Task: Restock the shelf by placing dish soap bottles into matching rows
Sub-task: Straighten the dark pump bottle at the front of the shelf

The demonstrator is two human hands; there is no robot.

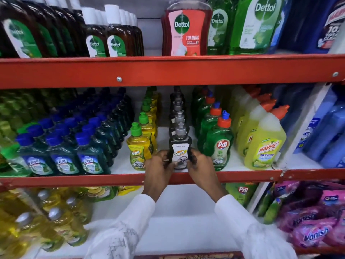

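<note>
A black "Super" dish soap bottle with a grey cap stands at the front of the middle shelf, heading a row of matching black bottles that runs back. My left hand grips its lower left side and my right hand grips its lower right side. Left of it runs a row of yellow "Super" bottles with green caps. Green Pril bottles with orange caps line up on its right.
Dark green bottles with blue caps fill the shelf's left part. Yellow Harpic bottles stand at the right. Dettol bottles sit on the shelf above. Below are yellow bottles and pink Vanish packs.
</note>
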